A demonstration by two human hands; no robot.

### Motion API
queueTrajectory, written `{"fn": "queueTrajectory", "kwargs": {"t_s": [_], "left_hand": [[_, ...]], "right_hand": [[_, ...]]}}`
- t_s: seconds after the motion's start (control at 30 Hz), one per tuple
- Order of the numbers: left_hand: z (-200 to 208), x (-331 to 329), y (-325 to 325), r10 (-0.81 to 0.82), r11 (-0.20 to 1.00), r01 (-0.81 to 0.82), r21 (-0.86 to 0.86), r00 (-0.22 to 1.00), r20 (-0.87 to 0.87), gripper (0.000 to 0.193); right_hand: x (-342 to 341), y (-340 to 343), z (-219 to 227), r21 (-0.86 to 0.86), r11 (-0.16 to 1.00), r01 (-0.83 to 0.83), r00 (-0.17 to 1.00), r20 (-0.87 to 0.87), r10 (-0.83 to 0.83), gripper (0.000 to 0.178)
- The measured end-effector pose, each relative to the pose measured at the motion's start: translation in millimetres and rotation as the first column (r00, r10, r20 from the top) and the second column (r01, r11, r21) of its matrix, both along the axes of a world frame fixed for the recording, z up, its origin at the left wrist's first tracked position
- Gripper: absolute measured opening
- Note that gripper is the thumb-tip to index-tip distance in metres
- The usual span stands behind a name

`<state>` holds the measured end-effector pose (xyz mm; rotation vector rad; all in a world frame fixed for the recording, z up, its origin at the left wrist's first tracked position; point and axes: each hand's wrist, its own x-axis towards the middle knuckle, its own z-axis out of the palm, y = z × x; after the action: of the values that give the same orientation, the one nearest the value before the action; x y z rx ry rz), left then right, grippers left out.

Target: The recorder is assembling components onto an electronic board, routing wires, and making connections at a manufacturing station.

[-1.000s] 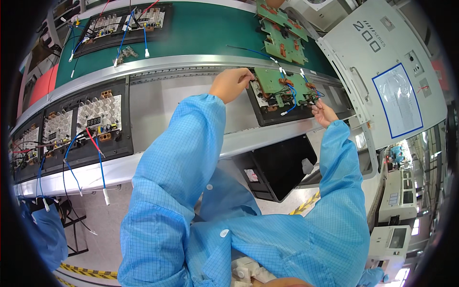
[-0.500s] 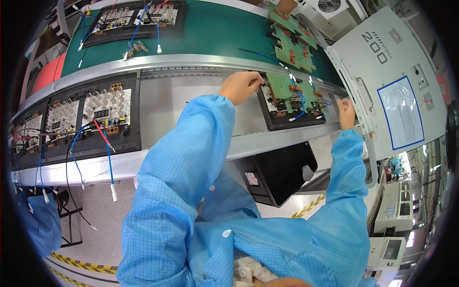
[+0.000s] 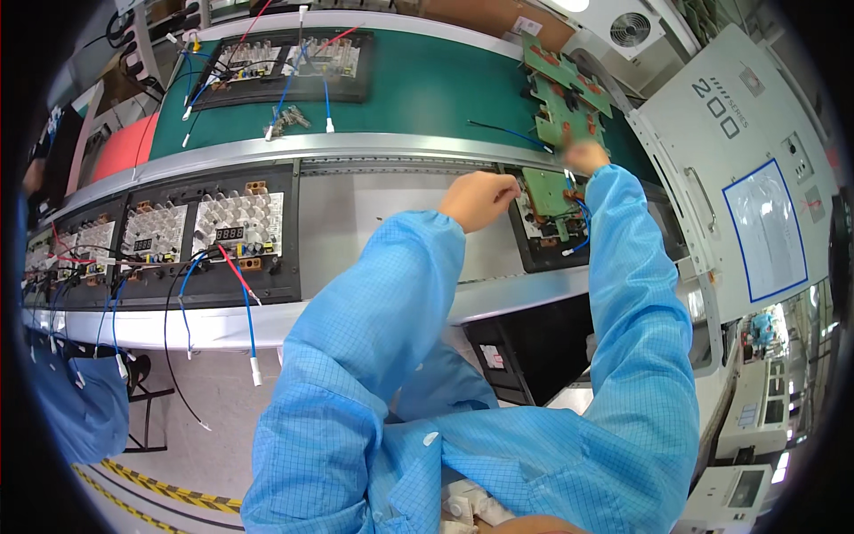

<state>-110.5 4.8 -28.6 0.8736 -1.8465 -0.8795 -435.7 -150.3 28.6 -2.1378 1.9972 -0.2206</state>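
Note:
My left hand (image 3: 480,201) is closed, thumb and fingers pinched together at the left edge of a black tray (image 3: 544,261). Whatever lies between the fingertips is too small to make out. On that tray sits a green circuit board (image 3: 544,194) with blue wires ending in white connectors. My right hand (image 3: 587,158) reaches past the tray to the near end of a stack of green circuit boards (image 3: 567,111). Motion smears its fingers, so any hold is hidden. My right sleeve covers the right part of the tray.
Black trays with white LED boards (image 3: 238,222) stand in the near track on the left; their wires hang over the front rail. Another tray (image 3: 294,67) and small metal parts (image 3: 289,120) lie on the green mat (image 3: 418,89). A white machine (image 3: 712,169) stands at right.
My right hand has left the tray's right side and moved far and leftward to the stacked boards. My left hand stays by the tray's left edge. The whole view has shifted.

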Motion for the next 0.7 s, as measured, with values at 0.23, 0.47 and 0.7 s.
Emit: {"fn": "queueTrajectory", "kwargs": {"t_s": [0.23, 0.47, 0.7], "left_hand": [[-2, 4, -3, 0.005, 0.999, 0.0, -0.044, 0.995, 0.102, 0.018], [-9, 12, -4, 0.123, 0.992, -0.124, 0.021, 0.991, 0.06, 0.017], [-10, 15, -4, 0.072, 0.996, -0.077, 0.035, 0.987, 0.141, 0.021]], "right_hand": [[12, 13, 7, 0.225, 0.972, 0.062, 0.84, 0.515, -0.173, 0.032], [14, 17, 4, 0.273, 0.962, 0.014, 0.816, 0.553, -0.169, 0.038], [8, 19, 7, 0.254, 0.966, -0.048, 0.92, 0.388, -0.056, 0.05]]}}
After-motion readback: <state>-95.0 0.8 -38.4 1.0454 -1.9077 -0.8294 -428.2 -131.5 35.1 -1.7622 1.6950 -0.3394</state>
